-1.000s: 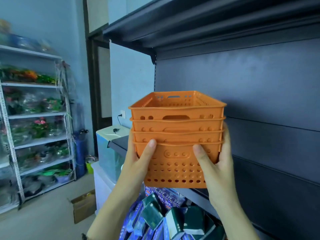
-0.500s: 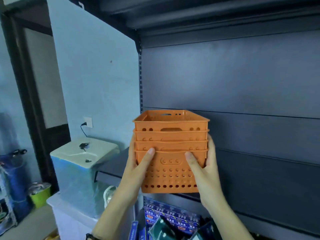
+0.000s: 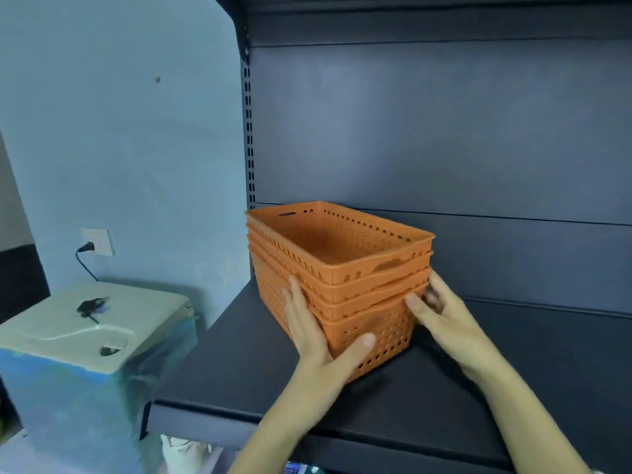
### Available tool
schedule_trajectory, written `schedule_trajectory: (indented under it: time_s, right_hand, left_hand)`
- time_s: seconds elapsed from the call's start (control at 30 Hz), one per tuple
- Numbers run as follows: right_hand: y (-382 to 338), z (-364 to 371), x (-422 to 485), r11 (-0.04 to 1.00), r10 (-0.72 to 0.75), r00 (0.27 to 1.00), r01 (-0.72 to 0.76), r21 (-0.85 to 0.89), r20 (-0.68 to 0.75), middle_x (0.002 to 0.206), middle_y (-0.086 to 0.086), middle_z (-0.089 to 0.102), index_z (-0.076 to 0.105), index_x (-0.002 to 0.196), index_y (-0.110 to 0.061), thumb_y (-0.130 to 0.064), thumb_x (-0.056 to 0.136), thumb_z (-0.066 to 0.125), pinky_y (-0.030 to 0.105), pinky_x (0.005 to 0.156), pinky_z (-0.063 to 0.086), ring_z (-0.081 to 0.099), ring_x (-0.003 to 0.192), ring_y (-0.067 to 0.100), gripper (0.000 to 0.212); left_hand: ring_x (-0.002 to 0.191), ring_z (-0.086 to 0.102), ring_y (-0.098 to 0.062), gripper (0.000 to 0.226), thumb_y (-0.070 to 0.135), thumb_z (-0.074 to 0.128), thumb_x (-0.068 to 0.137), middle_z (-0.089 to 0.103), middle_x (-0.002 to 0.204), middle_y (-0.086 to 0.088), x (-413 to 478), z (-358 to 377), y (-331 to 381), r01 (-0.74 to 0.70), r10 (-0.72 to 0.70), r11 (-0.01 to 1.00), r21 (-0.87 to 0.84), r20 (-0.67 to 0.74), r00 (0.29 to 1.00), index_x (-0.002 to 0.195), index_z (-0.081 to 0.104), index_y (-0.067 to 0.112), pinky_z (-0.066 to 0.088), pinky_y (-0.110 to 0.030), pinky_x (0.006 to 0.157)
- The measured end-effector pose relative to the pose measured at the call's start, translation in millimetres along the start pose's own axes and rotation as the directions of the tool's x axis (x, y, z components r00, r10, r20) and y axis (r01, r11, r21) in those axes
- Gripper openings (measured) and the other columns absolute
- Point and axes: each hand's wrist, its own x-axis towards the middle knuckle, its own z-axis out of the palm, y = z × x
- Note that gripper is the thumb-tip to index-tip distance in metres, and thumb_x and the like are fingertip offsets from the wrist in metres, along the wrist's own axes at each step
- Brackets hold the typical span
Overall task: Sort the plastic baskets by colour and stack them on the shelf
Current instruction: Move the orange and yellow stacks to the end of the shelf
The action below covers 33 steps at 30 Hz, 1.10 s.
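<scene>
A nested stack of several orange plastic baskets (image 3: 342, 265) rests on the dark shelf board (image 3: 239, 354), near its left end, turned at an angle. My left hand (image 3: 318, 340) grips the stack's near left corner, thumb across the front wall. My right hand (image 3: 441, 316) presses against the stack's right side, with its fingers partly behind the corner. No baskets of another colour are in view.
The shelf's dark back panel (image 3: 444, 131) rises behind the stack, with a slotted upright (image 3: 249, 131) at its left. A pale plastic-wrapped box (image 3: 85, 336) stands lower left, by the blue wall with a socket (image 3: 97, 241). Bare board lies to the stack's right.
The stack was held up in the air in front of the shelf; it now sits on the shelf board, turned at an angle, and the view has moved closer.
</scene>
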Motion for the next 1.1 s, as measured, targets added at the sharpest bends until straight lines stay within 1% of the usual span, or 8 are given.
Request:
schedule_trajectory:
  time_s: [0.13, 0.23, 0.33, 0.47, 0.67, 0.9, 1.0, 1.1]
  right_hand:
    - [11, -28, 16, 0.987, 0.118, 0.985, -0.130, -0.094, -0.123, 0.112, -0.009, 0.070, 0.037, 0.141, -0.044, -0.034, 0.094, 0.056, 0.028, 0.084, 0.052, 0.067, 0.102, 0.011, 0.052]
    - [19, -35, 22, 0.970, 0.205, 0.952, -0.228, -0.082, -0.226, 0.110, -0.002, 0.071, 0.047, 0.141, -0.030, -0.037, 0.100, 0.046, 0.032, 0.083, 0.052, 0.067, 0.103, 0.019, 0.041]
    - [18, -34, 21, 0.956, 0.292, 0.923, -0.289, 0.049, -0.249, 0.120, -0.003, 0.070, 0.063, 0.122, -0.031, -0.053, 0.100, 0.033, 0.039, 0.094, 0.051, 0.064, 0.114, 0.020, 0.043]
    - [11, -24, 13, 0.971, 0.237, 0.949, -0.223, 0.087, -0.209, 0.136, -0.013, 0.057, 0.048, 0.130, -0.046, -0.075, 0.086, 0.027, 0.040, 0.101, 0.044, 0.057, 0.121, 0.014, 0.057]
    - [10, 2, 13, 0.983, 0.173, 0.962, -0.182, -0.027, -0.212, 0.126, -0.034, 0.047, 0.020, 0.148, -0.043, -0.045, 0.090, 0.057, 0.018, 0.093, 0.042, 0.048, 0.104, -0.027, 0.069]
    - [12, 23, 28, 0.980, 0.188, 0.919, -0.200, 0.002, -0.346, 0.120, -0.030, 0.051, 0.021, 0.148, -0.036, -0.039, 0.098, 0.050, 0.016, 0.090, 0.043, 0.051, 0.104, -0.014, 0.057]
    - [13, 21, 26, 0.981, 0.182, 0.915, -0.195, 0.000, -0.361, 0.127, -0.024, 0.052, 0.023, 0.149, -0.034, -0.036, 0.097, 0.052, 0.011, 0.082, 0.047, 0.052, 0.105, -0.019, 0.059]
    - [11, 11, 18, 0.970, 0.213, 0.889, -0.242, -0.021, -0.405, 0.134, -0.004, 0.055, 0.029, 0.147, -0.033, -0.040, 0.095, 0.056, 0.038, 0.106, 0.044, 0.053, 0.123, 0.009, 0.059]
  left_hand:
    - [0.125, -0.051, 0.007, 0.107, 0.061, 0.063, 0.080, -0.058, 0.128, 0.035, -4, 26, -3, 0.061, -0.079, 0.988, 0.144, 0.128, 0.989, 0.118, -0.036, 0.075, -0.016, -0.038, 0.114]
    - [0.141, -0.025, 0.003, 0.092, 0.064, 0.057, 0.081, -0.032, 0.146, 0.035, 6, 26, -1, 0.013, -0.077, 0.972, 0.233, 0.268, 0.960, 0.130, -0.021, 0.073, -0.002, -0.042, 0.120]
    - [0.126, 0.014, -0.002, 0.086, 0.066, 0.058, 0.070, 0.016, 0.136, 0.018, 35, 1, -6, -0.006, 0.015, 0.943, 0.334, -0.023, 1.000, 0.144, 0.016, 0.054, 0.016, -0.037, 0.113]
    - [0.134, 0.026, -0.029, 0.089, 0.031, 0.086, 0.067, 0.029, 0.144, -0.013, 75, -43, -18, 0.097, 0.146, 0.896, 0.434, -0.494, 0.857, 0.139, 0.037, 0.013, 0.019, -0.035, 0.103]
    - [0.137, 0.039, -0.020, 0.092, 0.039, 0.078, 0.066, 0.036, 0.146, -0.005, 109, -74, -47, 0.022, 0.009, 0.988, 0.154, -0.196, 0.981, 0.136, 0.018, 0.042, 0.033, -0.050, 0.114]
    - [0.135, 0.037, -0.018, 0.082, 0.030, 0.073, 0.075, 0.036, 0.138, 0.005, 123, -85, -54, -0.007, 0.031, 0.981, 0.195, -0.121, 0.992, 0.133, 0.017, 0.040, 0.032, -0.049, 0.115]
    - [0.141, 0.025, -0.024, 0.075, 0.018, 0.076, 0.080, 0.028, 0.149, -0.007, 114, -80, -48, -0.016, 0.100, 0.941, 0.338, -0.233, 0.967, 0.140, 0.030, 0.019, 0.025, -0.046, 0.118]
    - [0.143, 0.019, -0.031, 0.069, 0.016, 0.074, 0.079, 0.021, 0.156, -0.015, 101, -77, -39, -0.017, 0.249, 0.843, 0.538, -0.363, 0.898, 0.138, 0.040, 0.006, 0.022, -0.046, 0.117]
